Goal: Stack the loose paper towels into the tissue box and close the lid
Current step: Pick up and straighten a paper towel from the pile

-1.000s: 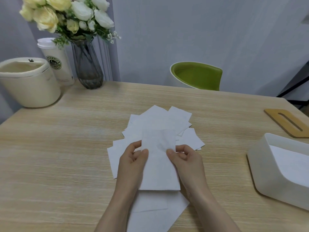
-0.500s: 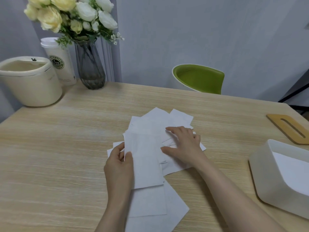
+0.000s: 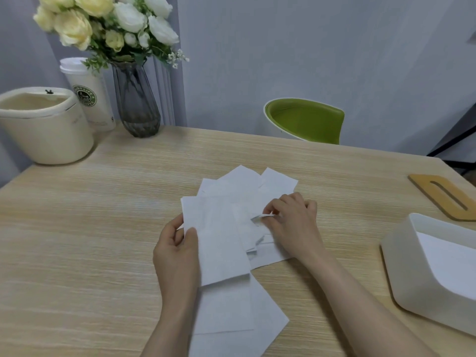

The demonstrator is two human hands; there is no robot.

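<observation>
Pinching a lifted towel edge at frame centre, the right hand [image 3: 291,222] had left the sheet [image 3: 219,243] it shared a second earlier; the left hand [image 3: 177,251] gripped that alone. Gathering continued, with the tissue box [image 3: 401,274] waiting open at lower right.

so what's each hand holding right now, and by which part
The left hand grips a paper towel by its left edge. The right hand pinches the edge of another towel in the loose pile, lifting it slightly.
</observation>
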